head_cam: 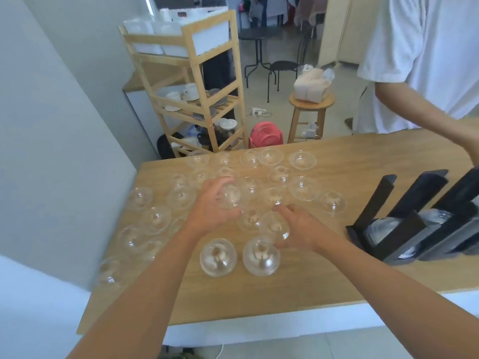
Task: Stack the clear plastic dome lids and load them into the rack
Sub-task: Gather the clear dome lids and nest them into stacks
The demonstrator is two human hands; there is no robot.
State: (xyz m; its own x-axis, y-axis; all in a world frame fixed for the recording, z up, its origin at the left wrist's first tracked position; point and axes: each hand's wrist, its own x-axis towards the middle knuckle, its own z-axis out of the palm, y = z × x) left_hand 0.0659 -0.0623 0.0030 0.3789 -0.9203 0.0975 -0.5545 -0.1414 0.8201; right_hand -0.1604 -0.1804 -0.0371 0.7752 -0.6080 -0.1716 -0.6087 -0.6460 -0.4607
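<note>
The left hand (215,206) had its fingers curled round one clear plastic dome lid (232,196) over the middle of the light wooden table (363,161). The right hand (300,230), just beside it, spanned a second clear dome lid (273,226) between forefinger and thumb. The black slotted plastic rack (381,198), already holding some lids, stood well to the right of both hands with its dividers slanting up and away. The right hand was therefore judged the nearer for loading, with the other loose lids (303,189) scattered around both hands.
</note>
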